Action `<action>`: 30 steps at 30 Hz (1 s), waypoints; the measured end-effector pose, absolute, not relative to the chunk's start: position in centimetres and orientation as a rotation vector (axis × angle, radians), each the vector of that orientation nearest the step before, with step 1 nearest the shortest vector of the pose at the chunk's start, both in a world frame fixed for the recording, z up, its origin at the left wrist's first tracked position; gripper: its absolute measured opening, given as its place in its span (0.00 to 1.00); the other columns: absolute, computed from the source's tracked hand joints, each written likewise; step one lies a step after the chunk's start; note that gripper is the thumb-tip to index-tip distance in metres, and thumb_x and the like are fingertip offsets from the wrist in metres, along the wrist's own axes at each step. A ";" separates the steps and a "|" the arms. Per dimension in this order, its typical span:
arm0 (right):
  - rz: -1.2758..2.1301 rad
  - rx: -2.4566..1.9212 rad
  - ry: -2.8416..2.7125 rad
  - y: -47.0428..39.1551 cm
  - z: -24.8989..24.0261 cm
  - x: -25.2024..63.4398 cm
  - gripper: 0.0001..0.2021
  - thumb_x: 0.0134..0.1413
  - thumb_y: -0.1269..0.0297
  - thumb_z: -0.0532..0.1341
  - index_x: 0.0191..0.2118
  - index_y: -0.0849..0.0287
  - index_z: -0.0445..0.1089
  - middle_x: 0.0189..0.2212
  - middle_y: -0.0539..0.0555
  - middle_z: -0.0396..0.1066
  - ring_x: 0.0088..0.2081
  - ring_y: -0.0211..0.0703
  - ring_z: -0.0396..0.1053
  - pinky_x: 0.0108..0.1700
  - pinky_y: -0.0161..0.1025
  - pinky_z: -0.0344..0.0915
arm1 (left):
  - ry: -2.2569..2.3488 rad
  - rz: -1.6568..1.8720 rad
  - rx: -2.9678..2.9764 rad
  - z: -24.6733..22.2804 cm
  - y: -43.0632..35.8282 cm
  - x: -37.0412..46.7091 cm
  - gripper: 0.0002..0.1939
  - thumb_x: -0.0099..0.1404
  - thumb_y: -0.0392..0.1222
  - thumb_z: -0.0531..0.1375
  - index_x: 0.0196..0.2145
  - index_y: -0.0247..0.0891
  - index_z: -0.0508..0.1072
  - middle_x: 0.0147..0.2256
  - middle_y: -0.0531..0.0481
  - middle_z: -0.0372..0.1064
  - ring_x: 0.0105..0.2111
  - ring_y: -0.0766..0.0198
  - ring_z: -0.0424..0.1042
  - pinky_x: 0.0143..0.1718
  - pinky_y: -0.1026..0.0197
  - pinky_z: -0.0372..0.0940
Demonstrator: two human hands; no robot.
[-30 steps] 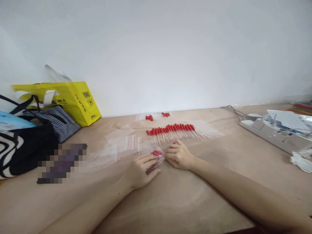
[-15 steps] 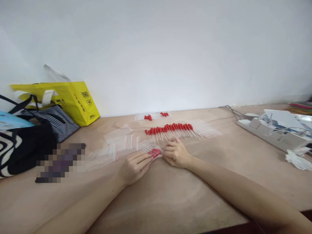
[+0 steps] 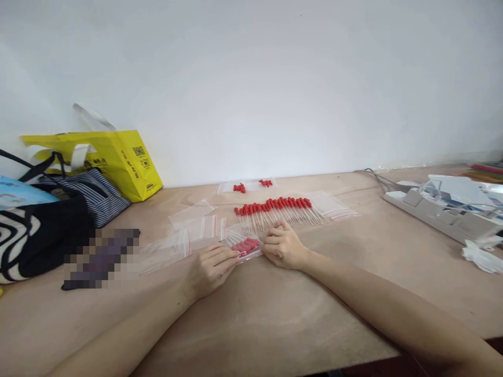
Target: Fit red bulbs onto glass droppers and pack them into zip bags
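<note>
A clear zip bag (image 3: 250, 255) with several red-tipped sticks inside lies between my hands, its near edge toward me. My left hand (image 3: 212, 267) pinches its left corner, and my right hand (image 3: 283, 247) closes on its right corner. Just beyond, a row of loose red-tipped sticks (image 3: 275, 205) lies on the table, tips away from me. Flat clear bags (image 3: 196, 230) overlap to the left of it, and another stack (image 3: 334, 205) sits at its right end. Farther back, two small red clusters (image 3: 239, 188) rest on clear bags.
At the left stand a yellow bag (image 3: 137, 162), a striped pouch (image 3: 98, 193) and a black-and-white bag (image 3: 43, 230), with a blurred dark item (image 3: 104, 259) nearer. A power strip (image 3: 432, 214) with cables and a crumpled white tissue (image 3: 482, 256) are at the right.
My left hand has slid slightly left along the bag's near edge, and more of the bag and its red tips shows. My right hand has hardly moved.
</note>
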State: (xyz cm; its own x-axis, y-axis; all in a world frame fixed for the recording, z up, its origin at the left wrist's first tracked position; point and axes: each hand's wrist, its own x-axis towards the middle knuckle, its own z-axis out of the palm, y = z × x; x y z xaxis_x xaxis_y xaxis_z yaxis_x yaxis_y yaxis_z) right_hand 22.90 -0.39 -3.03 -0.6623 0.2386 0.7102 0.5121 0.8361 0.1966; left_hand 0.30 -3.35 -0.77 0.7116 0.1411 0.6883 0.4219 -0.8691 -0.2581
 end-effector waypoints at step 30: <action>-0.719 -0.510 -2.335 -0.6 -2.7 23.1 0.15 0.56 0.75 0.48 0.21 0.61 0.63 0.19 0.48 0.63 0.26 0.34 0.56 0.40 0.41 0.48 | -0.460 -0.936 -2.579 -0.8 -3.0 0.1 0.08 0.59 0.30 0.53 0.25 0.37 0.67 0.24 0.52 0.70 0.24 0.70 0.69 0.33 0.62 0.66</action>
